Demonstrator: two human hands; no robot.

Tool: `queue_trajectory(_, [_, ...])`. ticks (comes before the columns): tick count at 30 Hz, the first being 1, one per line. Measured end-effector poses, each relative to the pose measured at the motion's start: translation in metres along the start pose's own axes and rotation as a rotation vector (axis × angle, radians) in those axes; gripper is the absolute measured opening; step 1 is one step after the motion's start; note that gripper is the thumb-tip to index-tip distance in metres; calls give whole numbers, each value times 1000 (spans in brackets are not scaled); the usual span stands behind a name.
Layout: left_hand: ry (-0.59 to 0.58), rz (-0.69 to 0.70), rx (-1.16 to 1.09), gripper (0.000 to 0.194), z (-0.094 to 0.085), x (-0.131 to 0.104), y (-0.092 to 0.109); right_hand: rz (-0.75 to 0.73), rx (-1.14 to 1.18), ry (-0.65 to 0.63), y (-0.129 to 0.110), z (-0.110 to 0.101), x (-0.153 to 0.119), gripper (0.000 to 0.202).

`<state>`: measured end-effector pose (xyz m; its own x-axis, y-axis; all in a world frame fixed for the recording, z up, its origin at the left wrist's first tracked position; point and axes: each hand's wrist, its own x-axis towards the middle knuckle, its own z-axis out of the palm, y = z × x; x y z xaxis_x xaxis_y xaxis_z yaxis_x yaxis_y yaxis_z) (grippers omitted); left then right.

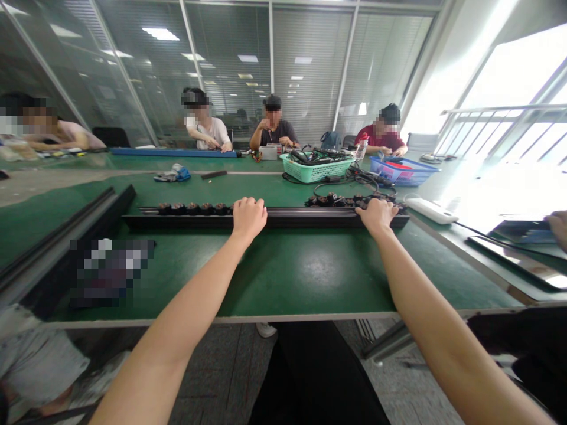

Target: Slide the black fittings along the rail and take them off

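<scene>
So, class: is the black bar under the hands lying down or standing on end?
Lying down: the black bar stretches sideways across the green table, with the left hand and right hand both on it.

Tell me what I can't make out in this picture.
In the head view:
Undersides of the left hand and right hand, over the black rail: hidden by the hands' backs.
Dark item at left: blurred by pixelation.
Another person's hand: cut off by the right edge.
Green basket: lower contents mostly hidden by its wall.

Harsh window (522,82) glare right; edges seemingly stretched.
</scene>
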<state>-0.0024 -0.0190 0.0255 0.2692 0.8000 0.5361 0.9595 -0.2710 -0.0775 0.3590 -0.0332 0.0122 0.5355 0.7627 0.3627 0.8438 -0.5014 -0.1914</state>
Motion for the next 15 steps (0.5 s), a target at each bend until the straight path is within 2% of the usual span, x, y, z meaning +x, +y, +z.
queue_trajectory(15, [-11,-4,29,34,-4,-1,2,3,0,-36,-2,-6,-4,41])
